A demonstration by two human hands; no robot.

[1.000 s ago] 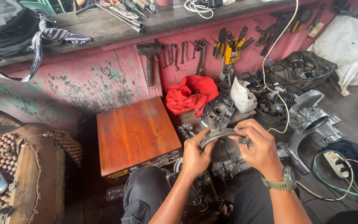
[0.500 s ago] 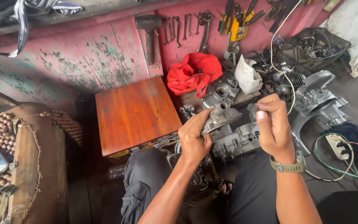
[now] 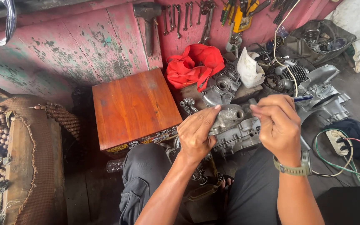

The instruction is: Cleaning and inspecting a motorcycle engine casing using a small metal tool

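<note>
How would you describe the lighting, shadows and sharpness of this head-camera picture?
Head view: soft, even daylight with no glare on the wooden stool; deep shadow beneath it and at the lower right corner; the left hand, right hand and grey metal part between them look sharp; the straight wall edges bow slightly towards the frame's rim.

Grey metal engine part (image 3: 228, 116), held tilted, aloft

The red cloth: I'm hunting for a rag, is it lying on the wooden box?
No, the red cloth lies behind the wooden box, against the pink wall beside the engine parts.
</note>
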